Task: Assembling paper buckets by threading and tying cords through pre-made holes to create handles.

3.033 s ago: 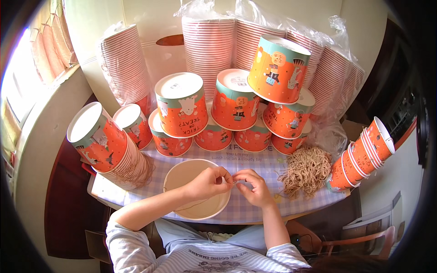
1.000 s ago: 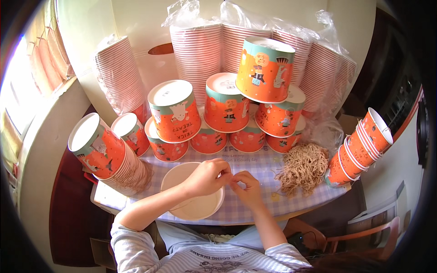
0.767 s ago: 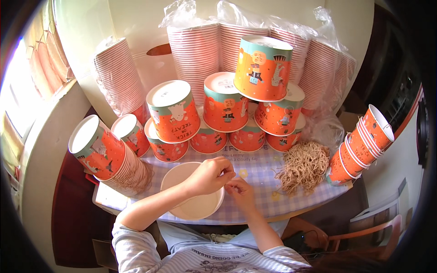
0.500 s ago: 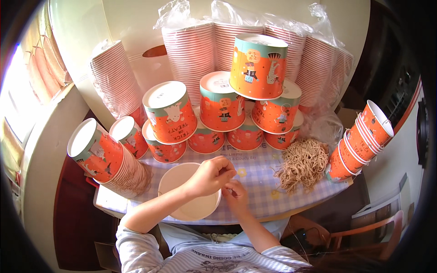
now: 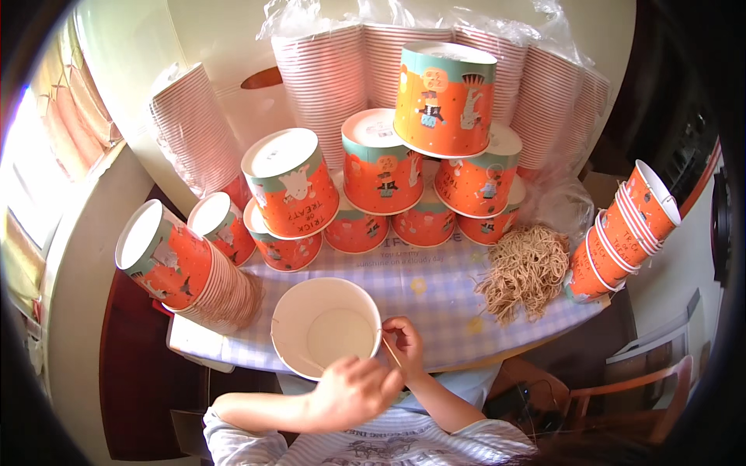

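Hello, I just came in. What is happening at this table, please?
A person sits at a small table covered with a checked cloth and works on an open paper bucket lying in front of them. The right hand pinches a thin tan string at the bucket's rim, and the left hand is close beside it near the rim. A heap of similar strings lies to the right. Orange printed buckets are piled upside down behind, with nested stacks at both sides.

On the surface [image 5: 435, 291], an open bucket [image 5: 326, 326] stands at the front, a stacked pyramid of buckets [image 5: 388, 186] behind it, a string pile [image 5: 524, 268] to its right, nested stacks [image 5: 194, 268] left.
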{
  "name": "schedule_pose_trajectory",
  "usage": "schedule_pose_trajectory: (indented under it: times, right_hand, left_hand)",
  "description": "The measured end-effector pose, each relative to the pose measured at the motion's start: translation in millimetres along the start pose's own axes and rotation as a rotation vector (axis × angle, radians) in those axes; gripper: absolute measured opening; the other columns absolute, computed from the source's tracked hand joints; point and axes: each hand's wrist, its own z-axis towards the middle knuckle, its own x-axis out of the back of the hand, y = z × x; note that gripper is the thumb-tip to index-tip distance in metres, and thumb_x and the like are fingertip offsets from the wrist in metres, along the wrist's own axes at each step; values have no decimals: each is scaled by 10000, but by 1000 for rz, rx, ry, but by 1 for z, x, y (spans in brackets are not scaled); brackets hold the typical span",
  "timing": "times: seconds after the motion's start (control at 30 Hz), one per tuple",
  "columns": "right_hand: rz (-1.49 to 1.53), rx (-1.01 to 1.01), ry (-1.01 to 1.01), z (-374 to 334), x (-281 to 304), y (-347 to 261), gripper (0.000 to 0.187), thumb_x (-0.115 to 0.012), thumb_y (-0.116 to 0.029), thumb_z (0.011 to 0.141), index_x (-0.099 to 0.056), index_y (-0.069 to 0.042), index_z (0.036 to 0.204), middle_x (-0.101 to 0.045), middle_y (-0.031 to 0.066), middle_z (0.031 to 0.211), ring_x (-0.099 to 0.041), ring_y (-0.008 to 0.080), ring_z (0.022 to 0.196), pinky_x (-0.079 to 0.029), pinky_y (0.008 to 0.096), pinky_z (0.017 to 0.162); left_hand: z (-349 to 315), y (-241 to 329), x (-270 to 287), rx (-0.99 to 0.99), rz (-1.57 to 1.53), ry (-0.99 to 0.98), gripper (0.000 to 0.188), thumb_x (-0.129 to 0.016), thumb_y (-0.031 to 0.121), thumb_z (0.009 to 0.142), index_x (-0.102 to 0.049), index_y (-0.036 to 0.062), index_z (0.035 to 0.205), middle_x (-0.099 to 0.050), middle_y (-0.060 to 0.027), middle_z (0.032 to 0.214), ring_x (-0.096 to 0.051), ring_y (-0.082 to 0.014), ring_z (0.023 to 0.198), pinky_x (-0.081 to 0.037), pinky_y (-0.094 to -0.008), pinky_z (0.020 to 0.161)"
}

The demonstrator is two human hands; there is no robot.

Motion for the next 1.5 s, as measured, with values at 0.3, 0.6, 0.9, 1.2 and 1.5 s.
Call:
schedule_pose_trajectory:
  times: [0.3,0.6,0.9,1.2,1.5]
  right_hand:
    - [381,-652,-288,-13,19,-34,110,-461,-62,848,-534,-6,909,-581,62,820,-543,117,772,-444,246,724]
    - [590,-953,-364,-9,19,-45,138,-488,-129,872,-542,-27,949,-599,69,836,-600,143,729,-519,287,673]
    - [567,-863,-311,-2,14,-49,102,-527,-56,828,-516,-43,929,-589,64,850,-596,128,746,-521,258,685]
    - [562,-748,-314,3,7,-49,119,-503,14,807,-449,-49,892,-576,75,845,-595,146,737,-523,262,647]
    - [468,-708,-268,6,13,-49,143,-482,32,781,-446,-65,880,-516,42,792,-488,112,659,-409,240,544]
  left_hand:
    - [-58,32,-32,164,110,-103,159,-565,133,642,-528,80,787,-444,48,612,-467,-79,570,-359,-213,486]
    - [-71,29,-53,226,-2,-14,118,-599,94,579,-522,106,667,-494,25,653,-504,-117,601,-402,-265,549]
    - [-73,23,-60,177,-5,-52,135,-581,111,568,-542,94,696,-505,13,679,-504,-130,661,-395,-278,618]
    - [-71,21,-59,73,7,-64,161,-584,123,578,-543,105,733,-495,20,689,-505,-111,630,-374,-257,588]
    - [-112,14,-3,403,189,-19,218,-677,251,689,-500,134,634,-389,54,508,-441,-102,488,-335,-271,509]
